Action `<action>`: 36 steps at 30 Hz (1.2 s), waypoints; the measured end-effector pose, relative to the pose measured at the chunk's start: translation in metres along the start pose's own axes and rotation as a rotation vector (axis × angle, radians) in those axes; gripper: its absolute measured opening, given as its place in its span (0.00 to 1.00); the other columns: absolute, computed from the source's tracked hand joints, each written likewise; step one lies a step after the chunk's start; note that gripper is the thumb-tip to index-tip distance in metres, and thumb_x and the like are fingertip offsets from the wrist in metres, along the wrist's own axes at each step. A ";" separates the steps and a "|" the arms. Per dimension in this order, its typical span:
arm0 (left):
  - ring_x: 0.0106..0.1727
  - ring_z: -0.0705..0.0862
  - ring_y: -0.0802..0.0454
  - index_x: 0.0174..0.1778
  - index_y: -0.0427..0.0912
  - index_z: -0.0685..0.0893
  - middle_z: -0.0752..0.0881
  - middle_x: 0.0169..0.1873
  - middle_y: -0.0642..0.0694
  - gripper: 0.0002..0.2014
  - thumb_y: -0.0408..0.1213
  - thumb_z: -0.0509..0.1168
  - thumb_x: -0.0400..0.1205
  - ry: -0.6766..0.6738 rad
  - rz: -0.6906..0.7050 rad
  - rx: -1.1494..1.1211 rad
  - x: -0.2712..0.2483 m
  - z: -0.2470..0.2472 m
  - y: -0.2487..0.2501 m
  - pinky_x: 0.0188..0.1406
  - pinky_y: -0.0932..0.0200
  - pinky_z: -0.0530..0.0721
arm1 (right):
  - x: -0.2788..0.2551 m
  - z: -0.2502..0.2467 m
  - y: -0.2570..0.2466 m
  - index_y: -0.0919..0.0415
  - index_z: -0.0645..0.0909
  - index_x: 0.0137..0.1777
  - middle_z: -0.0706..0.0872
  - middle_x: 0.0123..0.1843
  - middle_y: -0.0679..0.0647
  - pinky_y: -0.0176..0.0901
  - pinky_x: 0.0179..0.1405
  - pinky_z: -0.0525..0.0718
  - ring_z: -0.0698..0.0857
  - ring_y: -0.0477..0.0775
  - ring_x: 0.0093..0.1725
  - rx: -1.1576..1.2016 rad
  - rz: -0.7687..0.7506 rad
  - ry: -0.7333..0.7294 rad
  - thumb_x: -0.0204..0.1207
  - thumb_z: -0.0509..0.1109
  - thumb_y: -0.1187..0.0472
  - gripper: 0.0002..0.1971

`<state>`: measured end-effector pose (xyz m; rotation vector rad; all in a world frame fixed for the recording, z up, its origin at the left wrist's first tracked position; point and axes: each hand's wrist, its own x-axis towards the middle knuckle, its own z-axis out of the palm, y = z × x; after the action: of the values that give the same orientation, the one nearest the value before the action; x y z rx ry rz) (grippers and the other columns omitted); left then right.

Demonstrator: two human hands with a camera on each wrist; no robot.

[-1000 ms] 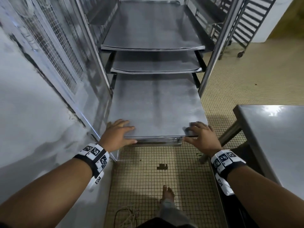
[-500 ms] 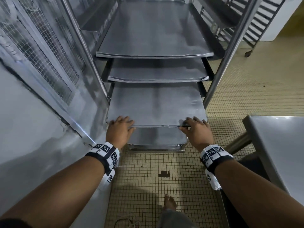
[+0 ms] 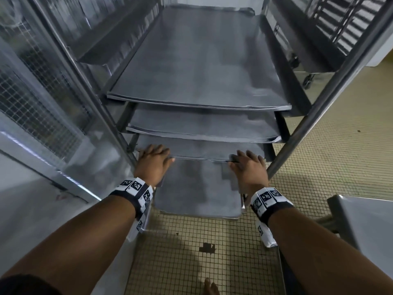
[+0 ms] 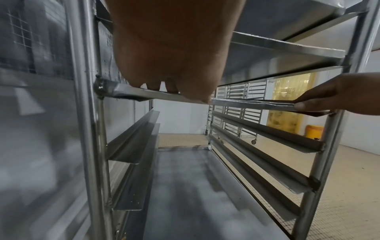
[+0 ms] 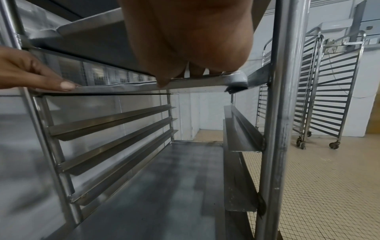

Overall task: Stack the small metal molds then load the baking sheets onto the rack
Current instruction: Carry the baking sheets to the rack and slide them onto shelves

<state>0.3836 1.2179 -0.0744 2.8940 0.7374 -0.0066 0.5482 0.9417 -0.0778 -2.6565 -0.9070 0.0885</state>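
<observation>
The baking sheet [image 3: 202, 148], long axis pointing into the rack [image 3: 310, 118], is pinched at its near corners by left hand [image 3: 154, 161] and right hand [image 3: 248, 168].

The baking sheets [image 3: 197, 67] on the rack [image 3: 308, 124] are seen in dull, streaked grey, and the rack itself in shiny silver. Beneath the rack, the floor [image 3: 340, 167] is patterned with small beige tiles in a dark grid and marked by one black patch [image 3: 207, 248]. In front of the rack, black wristbands [image 3: 136, 189] are printed with black-and-white square codes.
</observation>
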 end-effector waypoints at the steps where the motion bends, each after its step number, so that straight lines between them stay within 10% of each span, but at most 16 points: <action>1: 0.88 0.60 0.40 0.83 0.48 0.74 0.68 0.86 0.48 0.26 0.57 0.53 0.91 -0.006 -0.002 0.005 0.002 0.002 0.000 0.83 0.44 0.57 | 0.002 0.002 0.001 0.40 0.78 0.74 0.72 0.82 0.42 0.54 0.84 0.48 0.61 0.54 0.86 -0.005 -0.001 0.000 0.87 0.57 0.43 0.19; 8: 0.90 0.33 0.47 0.91 0.44 0.45 0.38 0.90 0.48 0.44 0.69 0.41 0.84 -0.084 0.057 -0.046 -0.029 0.015 -0.017 0.89 0.45 0.39 | -0.016 0.012 0.008 0.48 0.75 0.78 0.70 0.84 0.47 0.60 0.87 0.51 0.57 0.56 0.88 0.013 -0.042 0.041 0.87 0.57 0.46 0.22; 11: 0.91 0.54 0.47 0.87 0.44 0.67 0.57 0.89 0.46 0.38 0.66 0.52 0.87 -0.077 0.108 -0.177 -0.061 0.006 -0.036 0.87 0.50 0.56 | -0.050 0.002 0.009 0.55 0.80 0.74 0.79 0.78 0.52 0.59 0.82 0.67 0.69 0.60 0.83 0.101 0.025 0.158 0.87 0.59 0.47 0.21; 14: 0.59 0.90 0.46 0.66 0.50 0.89 0.93 0.56 0.46 0.38 0.77 0.53 0.79 -0.026 -0.028 -0.359 -0.086 -0.019 -0.063 0.60 0.50 0.87 | -0.080 -0.026 0.012 0.59 0.84 0.63 0.87 0.61 0.59 0.62 0.63 0.85 0.84 0.63 0.64 0.205 0.264 0.246 0.86 0.58 0.42 0.23; 18: 0.61 0.88 0.35 0.69 0.41 0.83 0.90 0.58 0.38 0.29 0.63 0.60 0.86 0.253 -0.225 -0.538 -0.076 -0.087 -0.085 0.59 0.47 0.82 | -0.075 -0.094 0.020 0.61 0.72 0.77 0.80 0.72 0.65 0.65 0.71 0.78 0.79 0.69 0.71 0.329 0.517 0.392 0.83 0.56 0.34 0.34; 22: 0.70 0.81 0.29 0.80 0.47 0.68 0.82 0.72 0.34 0.38 0.72 0.51 0.84 0.488 -0.218 -0.675 -0.044 -0.195 -0.076 0.71 0.32 0.79 | -0.038 -0.194 -0.003 0.62 0.69 0.78 0.83 0.69 0.69 0.61 0.64 0.79 0.82 0.73 0.66 0.361 0.378 0.551 0.85 0.53 0.34 0.34; 30: 0.84 0.69 0.32 0.91 0.42 0.42 0.63 0.88 0.35 0.43 0.67 0.47 0.88 0.726 -0.145 -0.849 -0.011 -0.352 -0.029 0.82 0.40 0.67 | 0.010 -0.340 -0.064 0.69 0.69 0.71 0.81 0.68 0.76 0.61 0.60 0.77 0.81 0.78 0.65 0.493 0.264 0.749 0.89 0.51 0.41 0.29; 36: 0.59 0.85 0.29 0.87 0.45 0.49 0.82 0.72 0.29 0.34 0.61 0.46 0.91 0.906 -0.110 -0.853 0.008 -0.374 -0.024 0.58 0.40 0.82 | 0.032 -0.356 -0.071 0.63 0.66 0.63 0.84 0.59 0.76 0.62 0.53 0.78 0.84 0.78 0.56 0.576 0.227 0.858 0.88 0.50 0.39 0.24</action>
<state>0.3665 1.2988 0.2916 1.9250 0.7351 1.3046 0.5902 0.9102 0.2825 -1.9291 -0.2330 -0.5970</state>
